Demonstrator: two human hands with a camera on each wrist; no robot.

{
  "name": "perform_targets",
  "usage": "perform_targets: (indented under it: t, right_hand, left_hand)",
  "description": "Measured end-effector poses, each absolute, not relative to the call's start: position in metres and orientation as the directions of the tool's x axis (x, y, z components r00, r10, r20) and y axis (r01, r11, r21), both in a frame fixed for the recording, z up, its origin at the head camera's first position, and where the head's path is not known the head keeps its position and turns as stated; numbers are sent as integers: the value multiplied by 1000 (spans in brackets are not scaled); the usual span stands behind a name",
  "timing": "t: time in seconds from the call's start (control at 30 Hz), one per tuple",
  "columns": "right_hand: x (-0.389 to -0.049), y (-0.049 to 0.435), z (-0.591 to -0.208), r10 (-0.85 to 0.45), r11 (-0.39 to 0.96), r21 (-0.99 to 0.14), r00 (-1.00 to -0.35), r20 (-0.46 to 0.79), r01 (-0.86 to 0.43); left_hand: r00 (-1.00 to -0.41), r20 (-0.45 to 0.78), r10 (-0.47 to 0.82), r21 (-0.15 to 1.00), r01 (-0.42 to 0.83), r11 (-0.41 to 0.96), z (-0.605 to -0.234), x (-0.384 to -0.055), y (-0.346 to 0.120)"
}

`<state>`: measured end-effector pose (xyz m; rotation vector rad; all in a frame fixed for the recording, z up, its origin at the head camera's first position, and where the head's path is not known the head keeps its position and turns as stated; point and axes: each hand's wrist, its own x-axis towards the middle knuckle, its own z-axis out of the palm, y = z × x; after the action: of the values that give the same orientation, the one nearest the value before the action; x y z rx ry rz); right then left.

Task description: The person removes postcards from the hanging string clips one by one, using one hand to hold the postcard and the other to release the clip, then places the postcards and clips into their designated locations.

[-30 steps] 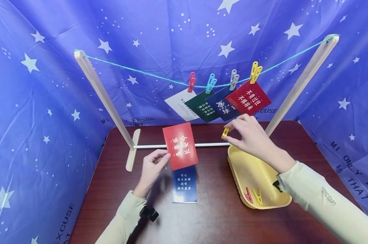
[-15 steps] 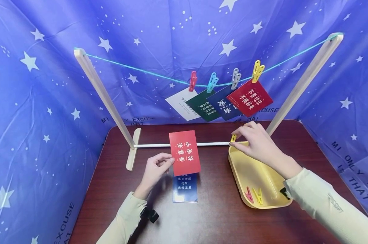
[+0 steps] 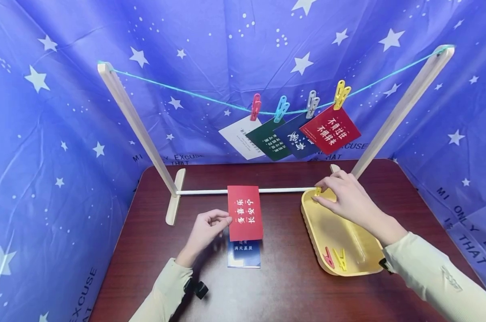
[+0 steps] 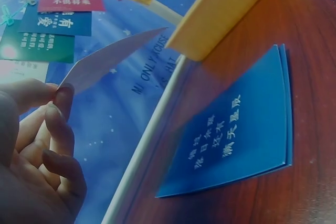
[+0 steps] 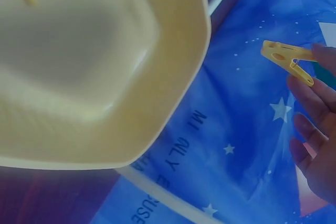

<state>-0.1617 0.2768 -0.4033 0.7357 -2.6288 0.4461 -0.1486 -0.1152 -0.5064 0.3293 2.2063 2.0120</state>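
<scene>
My left hand (image 3: 206,232) pinches a red card (image 3: 246,212) by its left edge, above the table. In the left wrist view the card's pale back (image 4: 105,59) shows, tilted between thumb and finger. Below it lies a blue card (image 3: 244,257), partly covered in the head view; the left wrist view shows at least two layers there. My right hand (image 3: 349,197) pinches a yellow clothespin (image 5: 286,59) by its handle ends, over the far rim of the yellow basin (image 3: 307,228). Inside the basin are a pink clothespin (image 3: 328,258) and another yellow clothespin (image 3: 340,259).
A teal string (image 3: 178,91) sags between two wooden posts (image 3: 136,127). On its right half hang white, green, navy and red cards (image 3: 330,129), each from a clothespin (image 3: 341,95). A white rod (image 3: 204,192) crosses low behind the red card. Starry blue cloth (image 3: 226,53) surrounds the table.
The red card in my left hand has come down and slightly right, straightening and covering more of the blue card. My right hand has moved right and down with the yellow clothespin.
</scene>
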Motion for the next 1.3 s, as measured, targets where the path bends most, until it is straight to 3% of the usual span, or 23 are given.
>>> perform_targets:
  t: [0.23,0.63,1.3]
  right_hand:
    - [-155,287,-414,-401,841,-203,-830,387,-501]
    - [-149,297,-435,-420,840,-179,-823,383,-512]
    - [-140,309,-453,-423,852,-167,-841,337,-496]
  left_hand:
    - [-965,12,261,994,40,106,-513,-147,-116]
    - [-982,-27,187,996,-10,89,-519,-144,-116]
    - [-914,-142,381,974,-61,219,-535,-138,-122]
